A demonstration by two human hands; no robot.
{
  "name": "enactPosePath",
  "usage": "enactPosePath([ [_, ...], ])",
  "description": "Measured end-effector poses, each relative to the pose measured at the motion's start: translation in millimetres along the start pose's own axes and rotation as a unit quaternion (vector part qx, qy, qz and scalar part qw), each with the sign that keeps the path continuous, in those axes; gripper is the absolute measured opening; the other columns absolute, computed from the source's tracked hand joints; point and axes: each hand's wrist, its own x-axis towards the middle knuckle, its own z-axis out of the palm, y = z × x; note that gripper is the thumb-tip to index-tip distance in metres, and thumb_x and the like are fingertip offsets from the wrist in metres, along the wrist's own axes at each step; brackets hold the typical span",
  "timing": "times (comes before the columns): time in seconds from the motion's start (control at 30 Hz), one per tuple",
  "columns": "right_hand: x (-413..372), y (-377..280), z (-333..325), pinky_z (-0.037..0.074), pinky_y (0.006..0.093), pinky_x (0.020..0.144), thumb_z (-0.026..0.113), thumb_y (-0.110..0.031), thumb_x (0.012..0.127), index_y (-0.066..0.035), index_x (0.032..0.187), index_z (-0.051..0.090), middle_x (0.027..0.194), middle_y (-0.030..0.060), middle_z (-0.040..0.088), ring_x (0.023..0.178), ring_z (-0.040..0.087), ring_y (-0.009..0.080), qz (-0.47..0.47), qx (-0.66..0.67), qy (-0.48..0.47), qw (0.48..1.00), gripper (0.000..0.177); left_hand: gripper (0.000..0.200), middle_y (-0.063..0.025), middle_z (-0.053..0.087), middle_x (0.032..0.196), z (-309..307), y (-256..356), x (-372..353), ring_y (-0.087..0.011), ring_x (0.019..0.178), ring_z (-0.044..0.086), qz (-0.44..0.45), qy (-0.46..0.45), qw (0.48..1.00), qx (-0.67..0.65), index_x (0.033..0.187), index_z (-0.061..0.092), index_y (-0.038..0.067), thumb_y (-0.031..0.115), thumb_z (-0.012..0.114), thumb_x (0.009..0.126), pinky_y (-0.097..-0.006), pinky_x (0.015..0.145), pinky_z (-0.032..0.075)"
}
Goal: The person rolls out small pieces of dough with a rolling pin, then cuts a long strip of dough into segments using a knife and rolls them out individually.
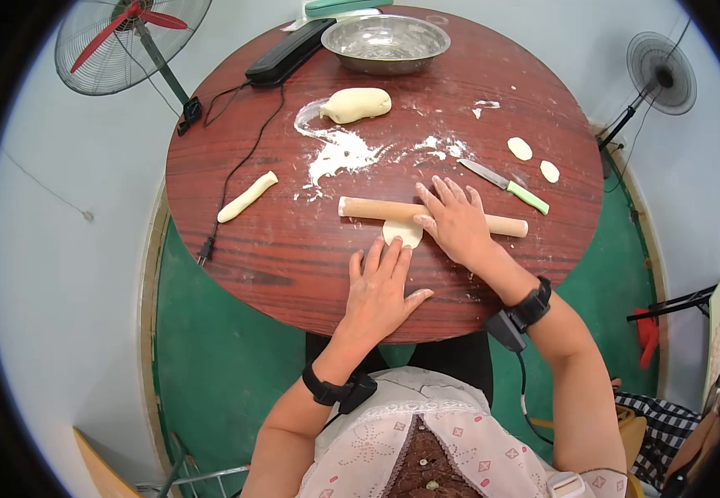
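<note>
A wooden rolling pin [376,207] lies across the near part of the round table [293,274]. My right hand [457,222] rests on top of it right of its middle, palm down, fingers stretched out and spread over the pin. Just below the pin is a small round dough wrapper [405,235], its far edge against or under the pin. Fingertips of my left hand [380,286] touch the wrapper's near edge; that hand lies flat with its fingers apart. Right of the pin is a knife [505,186] with a green handle.
Loose flour [339,155] and a dough lump [356,105] lie beyond the pin, a dough roll [248,197] to the left. Two dough pieces [520,148] sit at right. A metal basin [385,46], a black case [289,54] and a plugged cable [252,153] are farther back.
</note>
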Motion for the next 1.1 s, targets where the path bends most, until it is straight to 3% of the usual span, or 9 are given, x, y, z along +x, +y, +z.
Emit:
enactPosePath([
  [0.13, 9, 17, -4, 0.041, 0.0424, 0.091, 0.065, -0.028, 0.086, -0.012, 0.133, 0.051, 0.112, 0.0125, 0.059, 0.105, 0.055, 0.0297, -0.078, 0.105, -0.033, 0.991, 0.051, 0.074, -0.0192, 0.046, 0.137, -2, -1, 0, -0.0366, 0.128, 0.038, -0.002, 0.022, 1.000, -0.008, 0.133, 0.048, 0.000, 0.048, 0.067, 0.080, -0.0532, 0.103, 0.027],
  [0.17, 8, 24, 6, 0.043, 0.0403, 0.085, 0.068, -0.023, 0.083, -0.010, 0.130, 0.053, 0.100, 0.0110, 0.058, 0.096, 0.055, 0.0285, -0.131, 0.077, 0.025, 0.988, 0.051, 0.074, -0.0193, 0.046, 0.138, 0, 1, -1, -0.0369, 0.128, 0.038, -0.004, 0.031, 0.999, -0.016, 0.133, 0.048, 0.000, 0.049, 0.067, 0.080, -0.0538, 0.103, 0.027],
  [0.4, 4, 38, -12, 0.043, 0.0404, 0.082, 0.068, -0.018, 0.082, -0.008, 0.126, 0.056, 0.092, 0.0102, 0.059, 0.087, 0.056, 0.0293, -0.015, 0.123, 0.063, 0.990, 0.047, 0.072, -0.0171, 0.048, 0.137, 3, -2, 10, -0.0337, 0.132, 0.038, 0.050, -0.009, 0.998, -0.039, 0.132, 0.049, 0.001, 0.048, 0.067, 0.081, -0.0579, 0.105, 0.024],
  [0.5, -12, 31, -26, 0.044, 0.0411, 0.080, 0.067, -0.022, 0.084, -0.010, 0.126, 0.057, 0.091, 0.0094, 0.059, 0.088, 0.057, 0.0286, -0.087, 0.143, 0.027, 0.986, 0.045, 0.063, -0.0150, 0.051, 0.135, -7, -10, 8, -0.0326, 0.132, 0.040, 0.088, -0.016, 0.994, -0.056, 0.126, 0.055, 0.002, 0.043, 0.069, 0.080, -0.0571, 0.106, 0.023],
  [0.6, -31, 20, -17, 0.044, 0.0416, 0.082, 0.067, -0.020, 0.084, -0.012, 0.127, 0.057, 0.094, 0.0101, 0.058, 0.089, 0.057, 0.0289, -0.118, 0.135, 0.009, 0.984, 0.045, 0.053, -0.0133, 0.054, 0.131, -5, -10, 2, -0.0323, 0.127, 0.044, 0.082, 0.028, 0.995, -0.055, 0.118, 0.061, 0.003, 0.038, 0.071, 0.079, -0.0555, 0.105, 0.024],
  [0.63, -34, 15, -16, 0.042, 0.0435, 0.088, 0.064, -0.026, 0.087, -0.013, 0.128, 0.056, 0.105, 0.0129, 0.059, 0.099, 0.056, 0.0302, -0.086, 0.140, -0.012, 0.986, 0.043, 0.051, -0.0130, 0.054, 0.130, -3, -8, -3, -0.0319, 0.125, 0.045, 0.068, 0.042, 0.995, -0.063, 0.117, 0.062, 0.003, 0.036, 0.072, 0.079, -0.0548, 0.104, 0.025],
  [0.73, -22, 13, -15, 0.038, 0.0446, 0.094, 0.060, -0.028, 0.089, -0.013, 0.130, 0.054, 0.119, 0.0146, 0.053, 0.112, 0.049, 0.0310, -0.092, 0.015, 0.084, 0.992, 0.044, 0.049, -0.0138, 0.056, 0.124, -4, -1, -5, -0.0318, 0.118, 0.048, 0.054, 0.060, 0.995, -0.064, 0.115, 0.062, 0.002, 0.033, 0.072, 0.079, -0.0505, 0.102, 0.027],
  [0.9, 5, 28, -6, 0.034, 0.0506, 0.101, 0.044, -0.040, 0.097, -0.011, 0.133, 0.051, 0.132, 0.0191, 0.050, 0.124, 0.046, 0.0331, 0.013, 0.058, -0.021, 0.998, 0.047, 0.039, -0.0140, 0.058, 0.111, -3, -2, 1, -0.0310, 0.107, 0.052, 0.042, 0.095, 0.993, -0.057, 0.108, 0.065, 0.001, 0.025, 0.073, 0.078, -0.0457, 0.096, 0.035],
  [1.1, -56, -10, -30, 0.024, 0.0545, 0.111, 0.052, -0.045, 0.092, -0.007, 0.141, 0.041, 0.144, 0.0156, 0.041, 0.137, 0.034, 0.0321, -0.091, 0.052, -0.070, 0.992, 0.063, 0.025, -0.0119, 0.058, 0.100, -4, -10, -7, -0.0291, 0.097, 0.054, -0.067, 0.224, 0.967, -0.101, 0.100, 0.066, 0.002, 0.011, 0.072, 0.077, -0.0406, 0.087, 0.042],
])
